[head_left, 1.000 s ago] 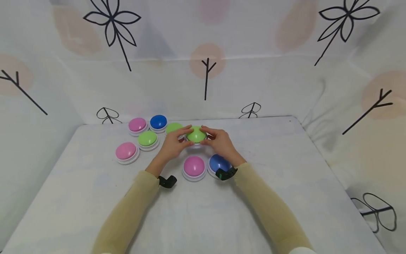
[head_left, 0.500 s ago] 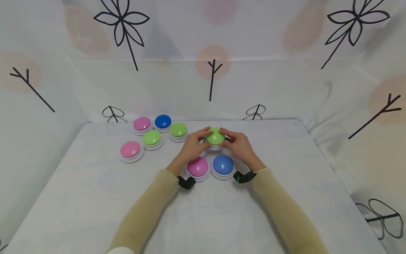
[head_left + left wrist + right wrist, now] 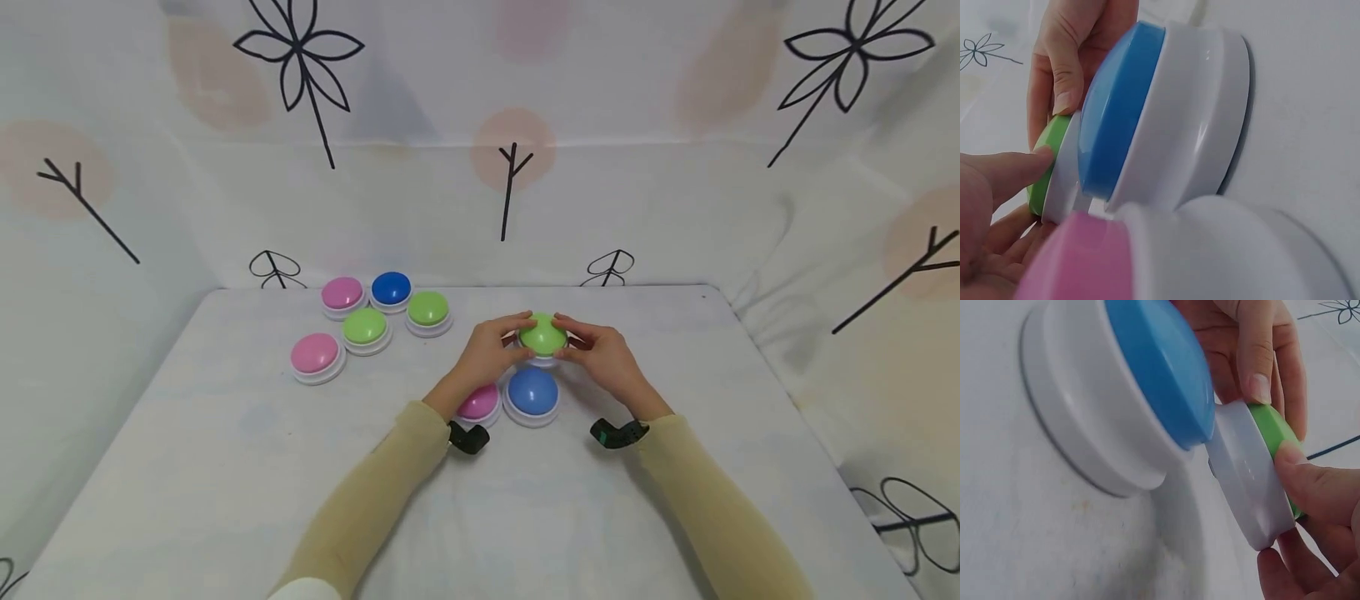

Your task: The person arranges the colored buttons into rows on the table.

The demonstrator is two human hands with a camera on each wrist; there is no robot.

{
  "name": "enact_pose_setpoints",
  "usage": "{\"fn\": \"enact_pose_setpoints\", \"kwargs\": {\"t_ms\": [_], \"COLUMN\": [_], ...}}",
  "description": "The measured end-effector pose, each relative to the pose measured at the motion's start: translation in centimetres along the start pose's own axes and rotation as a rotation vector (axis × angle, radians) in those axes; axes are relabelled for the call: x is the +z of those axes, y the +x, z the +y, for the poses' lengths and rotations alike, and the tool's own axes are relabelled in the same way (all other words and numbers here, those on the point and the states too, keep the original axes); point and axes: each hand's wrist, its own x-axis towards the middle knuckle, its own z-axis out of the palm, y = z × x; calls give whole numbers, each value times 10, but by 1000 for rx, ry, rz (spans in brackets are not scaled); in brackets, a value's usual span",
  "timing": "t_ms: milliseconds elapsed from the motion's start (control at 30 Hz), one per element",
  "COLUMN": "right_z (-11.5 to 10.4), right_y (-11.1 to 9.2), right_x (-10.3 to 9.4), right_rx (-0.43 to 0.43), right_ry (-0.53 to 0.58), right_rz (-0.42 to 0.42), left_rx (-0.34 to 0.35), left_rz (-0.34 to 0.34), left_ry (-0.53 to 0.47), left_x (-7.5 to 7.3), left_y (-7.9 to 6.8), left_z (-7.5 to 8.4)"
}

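Both hands hold a push button with a green dome and white base [image 3: 543, 335] between them, just behind the blue button. My left hand [image 3: 489, 353] pinches its left side, thumb on the near edge of the dome. From the right, my right hand [image 3: 609, 360] grips it the same way, with its thumb [image 3: 1316, 487] on the green dome and other fingers against the white base. Close in front of the held button stands the blue button [image 3: 533, 393]. Beside that is a pink button [image 3: 480, 403], partly hidden by the left wrist.
At the back left of the white table [image 3: 225, 467] is a group of several more buttons: a pink one [image 3: 342, 293], a blue one [image 3: 391, 289], a green one [image 3: 428, 309], another green one [image 3: 365, 326] and a lighter pink one [image 3: 315, 354]. A patterned cloth wall [image 3: 420, 208] rises behind.
Both hands have carried the green button rightward, from behind the pink button to behind the blue one, and slightly nearer. The head view has shifted a little; the other buttons stay put.
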Motion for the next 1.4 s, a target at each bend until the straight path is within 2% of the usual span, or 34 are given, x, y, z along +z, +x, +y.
{"fn": "enact_pose_setpoints", "kwargs": {"t_ms": [300, 667, 967, 1400], "right_z": [12, 19, 26, 35], "right_y": [-19, -41, -53, -66], "right_x": [-16, -28, -33, -33], "right_rx": [28, 70, 64, 93], "right_ry": [-41, -76, -57, -69], "right_rz": [23, 12, 13, -3], "left_rx": [33, 34, 24, 27], "left_rz": [-51, -115, -141, -208], "left_ry": [0, 77, 138, 222], "left_x": [17, 31, 42, 46], "left_y": [2, 1, 2, 1], "left_z": [12, 20, 19, 17]}}
